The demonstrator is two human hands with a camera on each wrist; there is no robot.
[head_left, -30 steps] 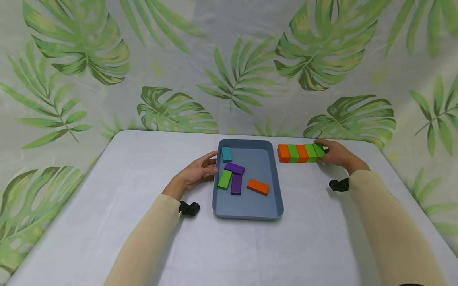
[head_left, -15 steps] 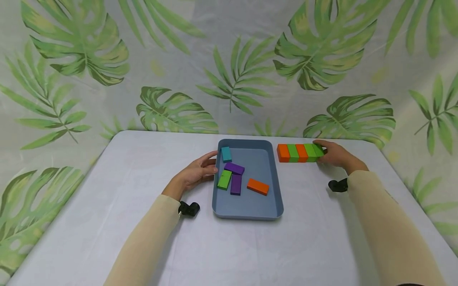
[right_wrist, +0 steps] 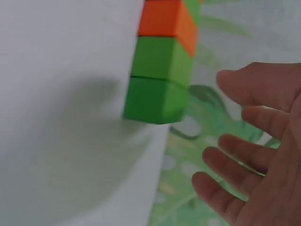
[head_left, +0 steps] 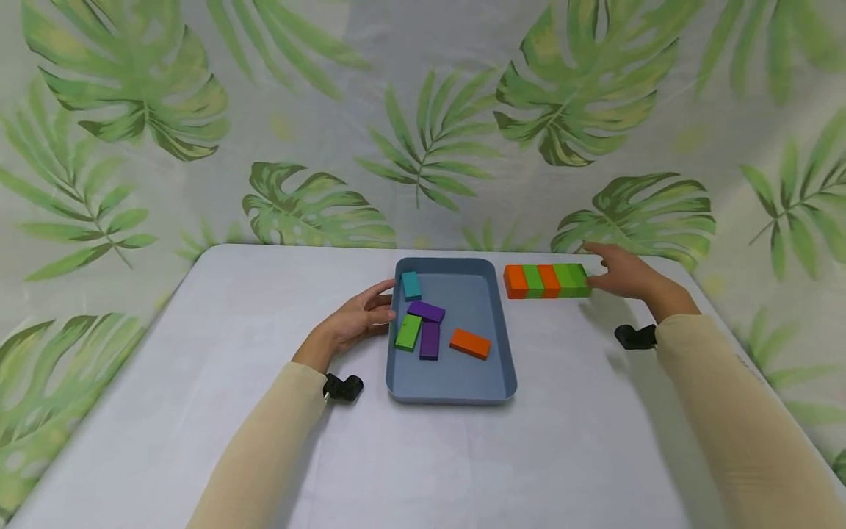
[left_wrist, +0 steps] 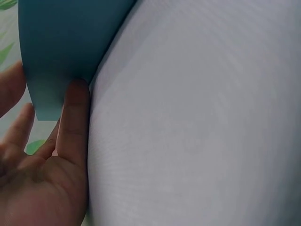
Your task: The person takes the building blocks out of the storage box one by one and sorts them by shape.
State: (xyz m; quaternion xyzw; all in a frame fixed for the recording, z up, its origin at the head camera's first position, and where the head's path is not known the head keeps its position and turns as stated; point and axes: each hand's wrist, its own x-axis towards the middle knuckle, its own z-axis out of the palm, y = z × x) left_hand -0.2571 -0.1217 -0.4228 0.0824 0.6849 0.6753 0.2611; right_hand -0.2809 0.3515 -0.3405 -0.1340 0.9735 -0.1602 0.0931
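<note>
Along its left wall, the blue-grey tray point(head_left: 456, 393) is touched by my left hand point(head_left: 350, 323). In the left wrist view the extended fingers point(left_wrist: 74, 122) lie against the tray's outer side. My right hand point(head_left: 634, 275) hovers just off the right end of a row of blocks point(head_left: 547, 281), its fingers apart and holding nothing. Orange and green blocks stand side by side there, with two green ones at the right end. In the right wrist view the end green block point(right_wrist: 148, 100) stands flush against its neighbour, apart from the fingers.
Inside the tray lie a teal block point(head_left: 411, 285), a green block point(head_left: 408, 333), two purple blocks, one of them upright in view point(head_left: 429, 342), and an orange block point(head_left: 470, 344). A white cloth covers the table point(head_left: 423, 463); a leaf-patterned curtain point(head_left: 317, 110) hangs behind.
My right hand has let go of the end green block and drawn back to the right. That block now stands straight against the row. My left hand stays at the tray.
</note>
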